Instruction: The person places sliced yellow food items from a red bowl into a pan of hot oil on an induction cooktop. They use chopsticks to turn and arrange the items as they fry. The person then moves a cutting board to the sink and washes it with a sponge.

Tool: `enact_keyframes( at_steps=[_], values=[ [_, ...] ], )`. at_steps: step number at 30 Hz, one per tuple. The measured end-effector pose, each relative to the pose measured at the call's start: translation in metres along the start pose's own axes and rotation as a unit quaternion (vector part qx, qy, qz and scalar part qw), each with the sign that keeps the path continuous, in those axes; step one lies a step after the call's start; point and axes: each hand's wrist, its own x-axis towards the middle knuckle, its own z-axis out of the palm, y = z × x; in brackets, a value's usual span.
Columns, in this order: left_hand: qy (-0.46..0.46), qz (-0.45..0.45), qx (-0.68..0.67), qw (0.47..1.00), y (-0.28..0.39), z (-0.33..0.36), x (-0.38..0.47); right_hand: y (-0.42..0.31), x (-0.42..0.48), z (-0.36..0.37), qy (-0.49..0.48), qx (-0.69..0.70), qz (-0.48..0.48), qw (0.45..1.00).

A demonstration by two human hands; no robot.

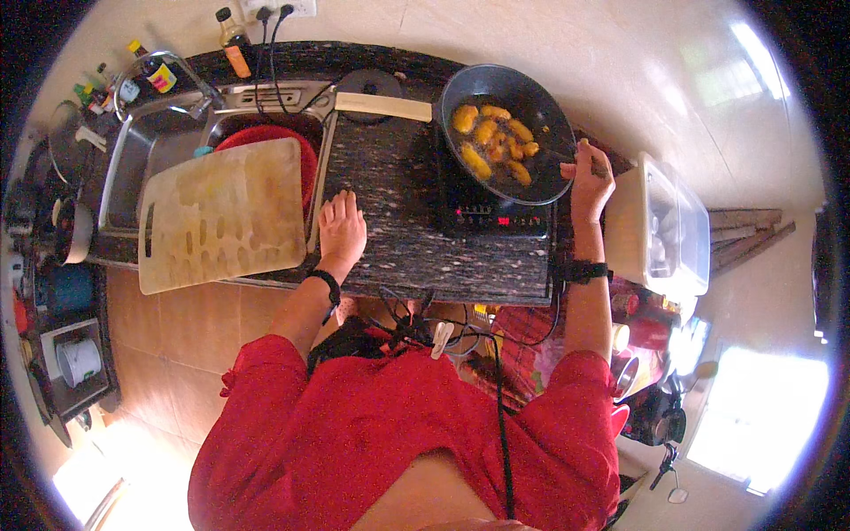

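Note:
A dark wok [511,186] with a pale wooden handle [385,106] sits on a black induction cooktop [495,222]. Several golden-brown, oblong pieces of food [485,131] fry in oil inside it. At the wok's right rim is my right hand [593,176], its fingers curled around what looks like a thin dark utensil [554,154] reaching into the wok; its exact kind is unclear. My left hand [342,222] rests palm down on the dark speckled counter [405,232], holding nothing. Left of it, a stained cutting board [222,216] lies over a red basin [309,156] in the sink.
A steel sink [143,143] with a curved faucet is at left, bottles [236,50] behind it. A round dark lid [368,83] lies behind the wok handle. Cords hang from a wall outlet [295,8]. A clear-lidded plastic container [671,226] stands at right. Another cord hangs before my body.

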Motion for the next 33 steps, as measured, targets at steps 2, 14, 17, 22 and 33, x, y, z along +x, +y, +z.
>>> enact_keyframes(
  at_steps=[2, 14, 17, 22, 33],
  values=[
    [0.004, -0.007, 0.003, 1.0, -0.001, 0.004, -0.001, -0.004, 0.006, 0.006, -0.032, -0.001, -0.038, 0.999],
    [0.021, -0.011, 0.003, 1.0, 0.0, 0.007, -0.002, -0.042, 0.021, -0.025, -0.066, -0.068, 0.048, 0.994],
    [0.014, -0.002, 0.005, 1.0, 0.001, 0.004, -0.001, -0.021, 0.017, -0.039, -0.11, -0.09, 0.041, 0.989],
    [0.0, -0.014, 0.015, 1.0, 0.003, 0.005, -0.002, 0.03, 0.005, -0.044, -0.185, -0.092, -0.091, 0.974],
    [-0.036, -0.025, 0.014, 0.999, 0.003, -0.001, -0.002, 0.057, -0.012, -0.046, -0.197, 0.017, -0.071, 0.978]
  ],
)
